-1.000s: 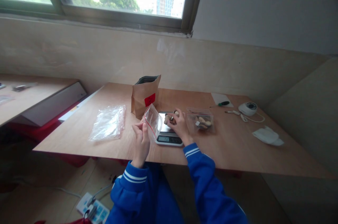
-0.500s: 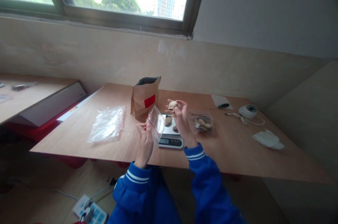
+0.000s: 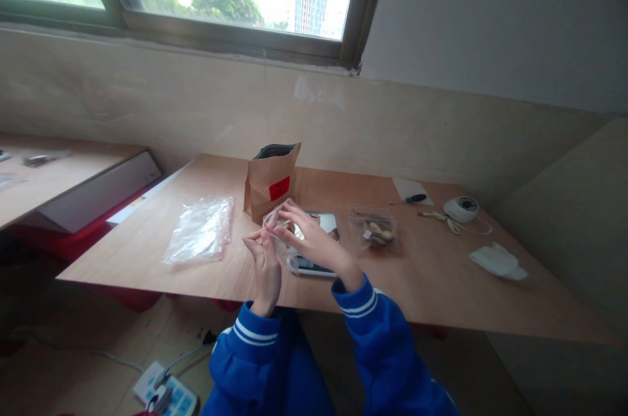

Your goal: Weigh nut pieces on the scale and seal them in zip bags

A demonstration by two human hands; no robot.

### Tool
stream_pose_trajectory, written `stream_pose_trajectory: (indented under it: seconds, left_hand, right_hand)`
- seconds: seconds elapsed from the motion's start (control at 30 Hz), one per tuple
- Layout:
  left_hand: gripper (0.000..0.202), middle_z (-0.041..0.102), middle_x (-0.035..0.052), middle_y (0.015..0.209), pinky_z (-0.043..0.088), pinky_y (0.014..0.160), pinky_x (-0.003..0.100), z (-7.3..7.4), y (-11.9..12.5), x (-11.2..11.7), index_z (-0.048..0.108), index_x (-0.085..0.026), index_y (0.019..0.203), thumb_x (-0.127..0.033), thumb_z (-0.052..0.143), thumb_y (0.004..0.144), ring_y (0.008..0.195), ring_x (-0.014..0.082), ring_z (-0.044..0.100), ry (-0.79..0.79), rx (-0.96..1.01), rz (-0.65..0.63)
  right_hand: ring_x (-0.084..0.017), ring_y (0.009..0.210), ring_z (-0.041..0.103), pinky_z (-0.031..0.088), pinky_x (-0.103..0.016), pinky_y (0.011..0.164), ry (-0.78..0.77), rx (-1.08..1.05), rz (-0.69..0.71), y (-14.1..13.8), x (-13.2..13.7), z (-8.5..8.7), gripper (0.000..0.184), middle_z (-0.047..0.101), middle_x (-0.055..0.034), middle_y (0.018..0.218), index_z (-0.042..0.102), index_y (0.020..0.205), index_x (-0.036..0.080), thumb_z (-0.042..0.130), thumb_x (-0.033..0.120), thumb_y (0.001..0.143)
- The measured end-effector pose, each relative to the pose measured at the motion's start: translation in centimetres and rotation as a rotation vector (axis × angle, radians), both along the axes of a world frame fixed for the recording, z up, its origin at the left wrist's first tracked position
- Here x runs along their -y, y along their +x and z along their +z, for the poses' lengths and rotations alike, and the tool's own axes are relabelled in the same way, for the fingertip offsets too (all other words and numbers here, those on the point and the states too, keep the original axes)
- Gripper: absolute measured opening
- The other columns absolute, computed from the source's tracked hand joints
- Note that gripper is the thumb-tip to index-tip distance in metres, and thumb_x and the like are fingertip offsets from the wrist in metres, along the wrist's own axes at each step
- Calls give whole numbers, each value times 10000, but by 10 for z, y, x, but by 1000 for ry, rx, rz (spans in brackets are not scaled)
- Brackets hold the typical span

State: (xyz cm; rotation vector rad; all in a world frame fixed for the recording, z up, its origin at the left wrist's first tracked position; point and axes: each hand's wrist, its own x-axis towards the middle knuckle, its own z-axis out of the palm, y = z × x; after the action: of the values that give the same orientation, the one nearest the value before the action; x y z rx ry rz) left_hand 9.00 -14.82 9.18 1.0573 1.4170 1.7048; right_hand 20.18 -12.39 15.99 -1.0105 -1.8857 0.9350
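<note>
My left hand pinches the near edge of a clear zip bag above the front of the table. At the bag's mouth is my right hand, with thumb and fingers curved round a pale brown piece like a dried mushroom. Whether that piece is inside the bag or only at its opening, I cannot tell. Below the hands is a digital scale, largely covered by them, with a dark piece showing on its plate.
An open brown paper bag with a red label stands behind my hands. Flat clear bags lie left. To the right are a filled zip bag, a screwdriver, a white dome camera and a white cloth-like item.
My right hand has moved left and slightly down from above the scale, bringing the pale piece to the zip bag's mouth. My left hand stays on the bag, nearly in place.
</note>
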Motion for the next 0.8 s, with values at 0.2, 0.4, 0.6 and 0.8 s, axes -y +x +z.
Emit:
stream_pose_trajectory:
  seconds: [0.2, 0.4, 0.6, 0.8]
  left_hand:
    - [369, 576, 137, 1259, 514, 901, 342, -7, -10, -4, 405, -214, 1065, -547, 417, 906, 1103, 203, 618, -11, 209, -39]
    - [288, 607, 126, 1262, 446, 1011, 452, -12, -14, -6, 335, -262, 1014, -484, 481, 903, 1164, 218, 595, 25, 473, -81]
    - [284, 569, 127, 1324, 507, 944, 404, -14, -18, -4, 371, -249, 996, -496, 473, 903, 1143, 210, 605, -16, 458, -100]
    - [287, 607, 116, 1270, 550, 867, 382, -12, -15, -2, 403, -239, 1040, -480, 479, 904, 1072, 203, 641, -22, 476, -133]
  right_hand:
    - [-205, 1082, 602, 480, -349, 926, 54, -118, -227, 21, 3, -9, 362, 646, -59, 1152, 648, 1101, 233, 387, 439, 959]
    - [-314, 1088, 553, 442, -490, 959, 118, 280, -617, 58, -5, -89, 291, 607, -132, 1104, 645, 1048, 183, 606, 250, 767]
    - [-286, 950, 598, 486, -455, 867, 152, 335, -597, 66, -8, -112, 220, 659, -105, 950, 660, 974, 182, 556, 176, 780]
    - [-228, 880, 634, 510, -397, 846, 150, 2, -553, 52, 0, -69, 171, 692, -79, 919, 680, 915, 184, 605, 300, 815]
